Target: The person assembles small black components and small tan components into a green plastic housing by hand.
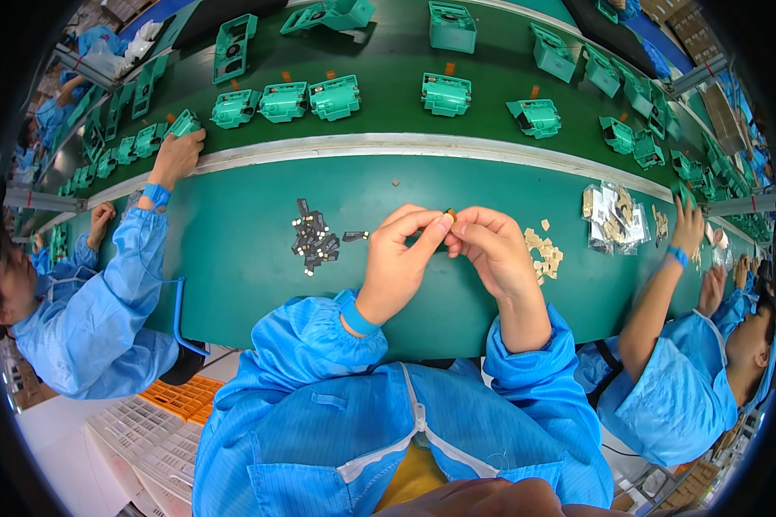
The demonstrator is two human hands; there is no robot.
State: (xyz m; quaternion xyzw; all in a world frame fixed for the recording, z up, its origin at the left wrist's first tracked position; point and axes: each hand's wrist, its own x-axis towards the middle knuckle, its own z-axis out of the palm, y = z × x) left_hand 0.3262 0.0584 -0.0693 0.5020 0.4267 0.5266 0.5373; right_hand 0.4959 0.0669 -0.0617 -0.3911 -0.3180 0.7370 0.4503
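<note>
Part is small, dark with some orange, and held at the meeting fingertips of both hands, raised in front of the wearer over the green bench. Principal risk, as judged, is a drop: only the fingertips bear on the part, and a slip by either hand could release it. A fallen part might land near the black pieces to the left or the tan pieces to the right and be mixed in with them. Second risk: bending or tearing, should the hands pull or twist unevenly. Third: misalignment passing unnoticed, since the fingers cover most of the part; its full outline cannot be verified. Grip: the left hand pinches the part between thumb and forefinger; the right hand appears to pinch it from the opposite side, thumb and forefinger brought together, though the exact contact is hidden. Position in grip: at the extreme tips, forward of both palms, with a little of its upper edge showing between the two hands. A loose black piece lies apart, just left of the left hand.
</note>
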